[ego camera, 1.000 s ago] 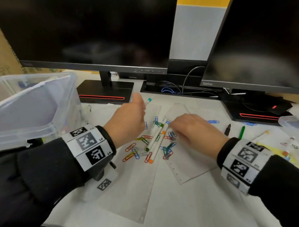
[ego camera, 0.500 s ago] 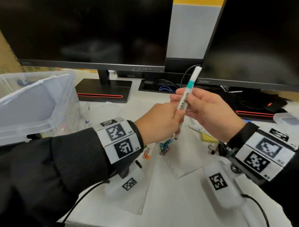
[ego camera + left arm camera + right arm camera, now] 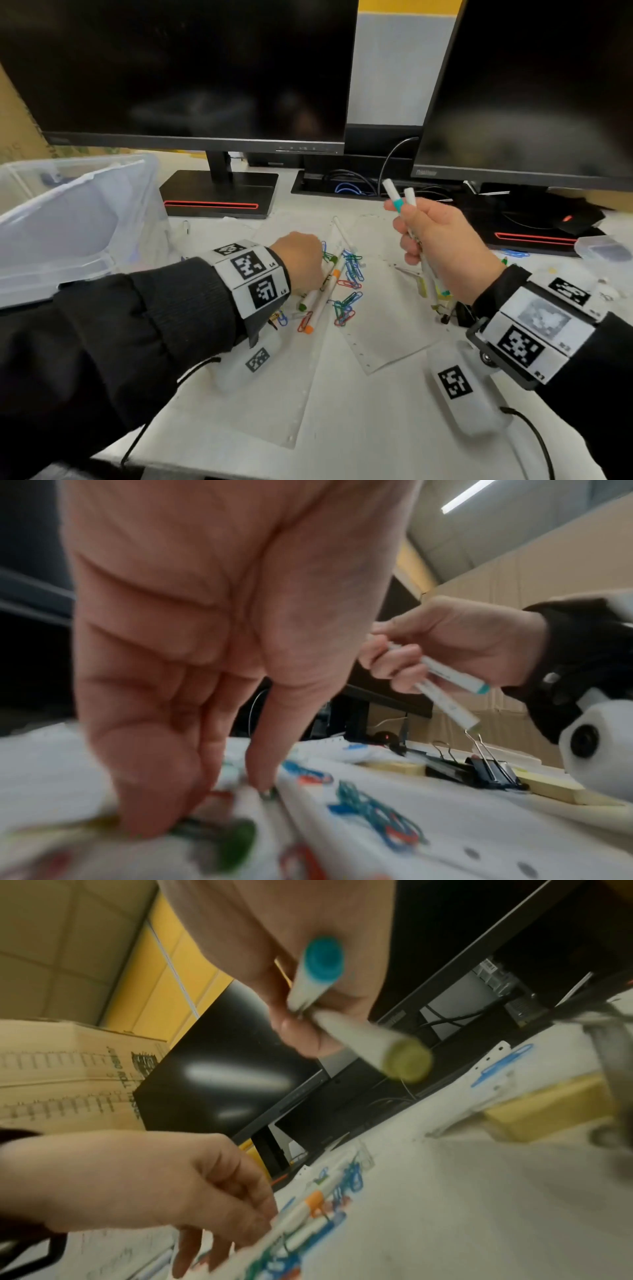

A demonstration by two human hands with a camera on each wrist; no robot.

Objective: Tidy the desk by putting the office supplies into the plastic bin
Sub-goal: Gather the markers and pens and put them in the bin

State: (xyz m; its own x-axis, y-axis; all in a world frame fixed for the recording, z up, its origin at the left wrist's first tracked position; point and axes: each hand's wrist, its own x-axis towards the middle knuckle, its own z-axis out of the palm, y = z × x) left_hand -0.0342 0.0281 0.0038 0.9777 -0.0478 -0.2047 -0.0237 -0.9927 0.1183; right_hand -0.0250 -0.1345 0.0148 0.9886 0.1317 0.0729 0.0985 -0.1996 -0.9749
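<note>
Right hand (image 3: pixel 442 246): raised above the desk, fingers curled round two white markers held side by side, one with a teal band (image 3: pixel 394 200) and one with a yellow-green end cap (image 3: pixel 407 1058), both standing steeply with their upper ends poking out over the fist. Left hand (image 3: pixel 299 262): low over the pile at the desk's middle, fingers reaching down, fingertips (image 3: pixel 150 823) on a green-capped marker (image 3: pixel 317 286) that lies on the sheet; whether they pinch it or only press on it cannot be told from these views. Orange-capped marker (image 3: pixel 323 301): lying just beside the green one, roughly parallel, touching the clips. Paper clips (image 3: pixel 349 291): loose scatter of blue, green, red and orange, spread around and under the two lying markers. Perforated paper sheets (image 3: pixel 387 325): two white sheets overlapping beneath the pile, flat on the white desk (image 3: pixel 359 428). Binder clips (image 3: pixel 486 769): black, with wire handles upright, beside a yellow sticky-note pad (image 3: pixel 394 767) under the right hand. Plastic bin (image 3: pixel 68 219): clear, at the left edge of the desk, well apart from the pile, tilted with its opening toward the person; its contents too faint to name. Monitors (image 3: pixel 191 72): two dark screens at the back, on black stands with red strips. Small clear container (image 3: pixel 603 246): far right edge. Both wrists: black sleeves and marker-tag bands
</note>
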